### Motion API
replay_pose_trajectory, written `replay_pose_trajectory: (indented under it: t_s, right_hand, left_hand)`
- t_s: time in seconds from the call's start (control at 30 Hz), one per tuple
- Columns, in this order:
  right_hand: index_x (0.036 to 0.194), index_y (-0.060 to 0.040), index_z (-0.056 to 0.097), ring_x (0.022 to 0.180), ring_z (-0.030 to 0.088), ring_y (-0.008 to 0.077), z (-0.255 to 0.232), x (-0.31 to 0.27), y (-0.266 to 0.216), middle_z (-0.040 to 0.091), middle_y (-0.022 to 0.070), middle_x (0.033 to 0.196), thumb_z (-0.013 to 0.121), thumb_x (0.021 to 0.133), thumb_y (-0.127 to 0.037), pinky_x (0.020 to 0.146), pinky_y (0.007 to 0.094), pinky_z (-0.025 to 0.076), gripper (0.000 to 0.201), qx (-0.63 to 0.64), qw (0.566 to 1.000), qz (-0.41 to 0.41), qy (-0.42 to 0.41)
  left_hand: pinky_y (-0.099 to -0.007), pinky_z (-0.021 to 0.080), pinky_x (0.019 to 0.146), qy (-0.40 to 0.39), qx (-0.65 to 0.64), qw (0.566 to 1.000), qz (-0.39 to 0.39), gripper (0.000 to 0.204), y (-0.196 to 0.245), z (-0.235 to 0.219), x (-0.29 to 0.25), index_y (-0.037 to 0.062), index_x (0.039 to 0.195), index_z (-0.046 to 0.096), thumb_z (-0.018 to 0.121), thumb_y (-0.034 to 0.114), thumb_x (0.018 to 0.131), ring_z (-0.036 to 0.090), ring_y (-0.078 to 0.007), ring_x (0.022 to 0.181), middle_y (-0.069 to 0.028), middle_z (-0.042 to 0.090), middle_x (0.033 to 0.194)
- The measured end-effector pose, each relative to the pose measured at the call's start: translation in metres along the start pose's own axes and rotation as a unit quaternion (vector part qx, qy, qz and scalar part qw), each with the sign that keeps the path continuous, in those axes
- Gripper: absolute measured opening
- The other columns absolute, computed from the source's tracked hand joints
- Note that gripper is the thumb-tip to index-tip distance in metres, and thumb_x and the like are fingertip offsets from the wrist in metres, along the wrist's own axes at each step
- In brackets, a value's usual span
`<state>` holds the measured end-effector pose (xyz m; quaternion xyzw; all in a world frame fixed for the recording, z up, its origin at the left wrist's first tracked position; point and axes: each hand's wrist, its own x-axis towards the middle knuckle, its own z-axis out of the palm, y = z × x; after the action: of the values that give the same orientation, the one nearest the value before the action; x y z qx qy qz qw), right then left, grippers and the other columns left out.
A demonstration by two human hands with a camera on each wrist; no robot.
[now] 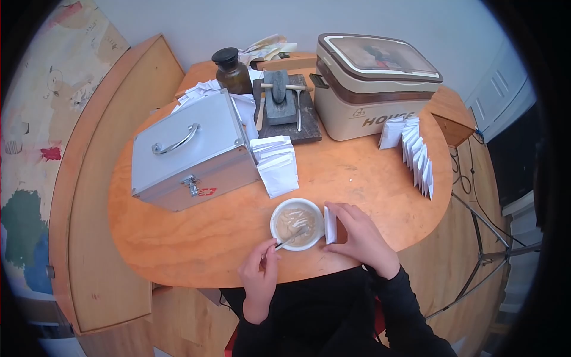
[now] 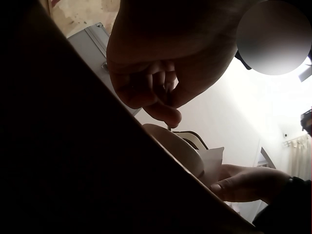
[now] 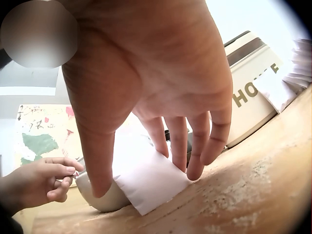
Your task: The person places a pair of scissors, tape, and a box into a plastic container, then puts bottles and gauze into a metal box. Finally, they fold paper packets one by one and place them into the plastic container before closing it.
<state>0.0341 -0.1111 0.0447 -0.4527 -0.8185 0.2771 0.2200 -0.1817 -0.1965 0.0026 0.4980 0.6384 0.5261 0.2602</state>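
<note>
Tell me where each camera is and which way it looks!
Head: worn on the head, looking forward and down at the white bowl; left hand, right hand and black sleeves show.
Left wrist: on that wrist, looking past its own fingers, tilted; the right hand shows beyond.
Right wrist: under the palm, looking along the fingers at a white packet.
Both wrist views share bowl, packet and both hands.

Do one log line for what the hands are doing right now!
left hand: pinches thin stirrer | stirrer: in pale mixture | right hand: grips white packet | packet: beside white bowl
</note>
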Motion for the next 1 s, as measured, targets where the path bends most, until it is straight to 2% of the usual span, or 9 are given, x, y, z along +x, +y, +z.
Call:
replay_pose_trajectory:
  t_s: [0.03, 0.3, 0.5, 0.6, 0.8, 0.93, 1.0]
  right_hand:
    - [0.127, -0.0035, 0.052, 0.111, 0.055, 0.0343, -0.0009, 0.0005, -0.0002, 0.059, 0.0156, 0.117, 0.083, 0.065, -0.020, 0.094, 0.0398, 0.045, 0.070, 0.004, 1.000, 0.003, -0.007]
    - [0.126, -0.0037, 0.055, 0.109, 0.056, 0.0321, -0.0041, -0.0020, 0.0026, 0.061, 0.0145, 0.114, 0.081, 0.067, -0.018, 0.095, 0.0387, 0.043, 0.066, 0.077, 0.997, 0.012, -0.010]
    - [0.130, -0.0036, 0.051, 0.114, 0.054, 0.0320, -0.0058, -0.0037, -0.0001, 0.058, 0.0154, 0.120, 0.083, 0.069, -0.021, 0.097, 0.0387, 0.042, 0.071, 0.082, 0.997, 0.011, -0.006]
    - [0.126, -0.0025, 0.053, 0.115, 0.053, 0.0340, -0.0006, -0.0036, -0.0030, 0.058, 0.0165, 0.121, 0.081, 0.071, -0.024, 0.097, 0.0407, 0.042, 0.066, 0.063, 0.997, -0.011, 0.046]
    - [0.126, -0.0024, 0.052, 0.116, 0.052, 0.0330, -0.0036, -0.0008, -0.0015, 0.058, 0.0156, 0.121, 0.081, 0.071, -0.023, 0.099, 0.0401, 0.041, 0.065, 0.095, 0.995, -0.008, -0.012]
    - [0.125, -0.0019, 0.052, 0.114, 0.054, 0.0310, -0.0048, -0.0021, -0.0018, 0.058, 0.0153, 0.119, 0.081, 0.072, -0.020, 0.097, 0.0382, 0.043, 0.063, 0.138, 0.990, 0.005, -0.007]
    - [0.125, -0.0016, 0.052, 0.114, 0.055, 0.0298, -0.0041, -0.0040, -0.0006, 0.058, 0.0154, 0.119, 0.081, 0.073, -0.018, 0.096, 0.0371, 0.044, 0.062, 0.175, 0.984, 0.020, -0.009]
  left_hand:
    - [-0.0202, 0.043, 0.046, 0.001, 0.001, 1.000, 0.014, 0.014, -0.0014, 0.0003, 0.0000, -0.0020, 0.102, 0.066, 0.057, 0.003, 0.093, 0.055, -0.0073, 0.050, -0.0064, 0.064, 0.068]
    - [-0.0201, 0.042, 0.045, 0.003, 0.002, 1.000, 0.015, 0.014, -0.0032, 0.0020, -0.0008, -0.0017, 0.102, 0.066, 0.057, 0.003, 0.093, 0.055, -0.0070, 0.050, -0.0060, 0.063, 0.067]
    - [-0.0201, 0.043, 0.046, 0.004, 0.003, 1.000, 0.010, 0.013, -0.0011, 0.0029, 0.0001, -0.0015, 0.102, 0.066, 0.057, 0.003, 0.093, 0.055, -0.0069, 0.051, -0.0057, 0.063, 0.067]
    - [-0.0201, 0.043, 0.046, 0.005, -0.001, 1.000, 0.012, 0.013, -0.0037, 0.0033, 0.0000, -0.0015, 0.102, 0.066, 0.057, 0.003, 0.093, 0.055, -0.0069, 0.051, -0.0054, 0.063, 0.067]
    - [-0.0198, 0.043, 0.046, -0.001, -0.005, 1.000, 0.005, 0.013, -0.0043, 0.0031, -0.0001, -0.0016, 0.102, 0.066, 0.057, 0.004, 0.093, 0.055, -0.0068, 0.051, -0.0051, 0.063, 0.067]
    - [-0.0199, 0.042, 0.046, -0.003, -0.005, 1.000, -0.002, 0.014, -0.0045, 0.0026, -0.0003, -0.0016, 0.102, 0.066, 0.057, 0.004, 0.094, 0.054, -0.0067, 0.051, -0.0049, 0.063, 0.067]
    - [-0.0217, 0.044, 0.050, -0.001, -0.008, 1.000, -0.025, 0.013, -0.0014, 0.0021, -0.0004, -0.0001, 0.101, 0.067, 0.059, 0.004, 0.092, 0.058, -0.0080, 0.056, -0.0060, 0.064, 0.068]
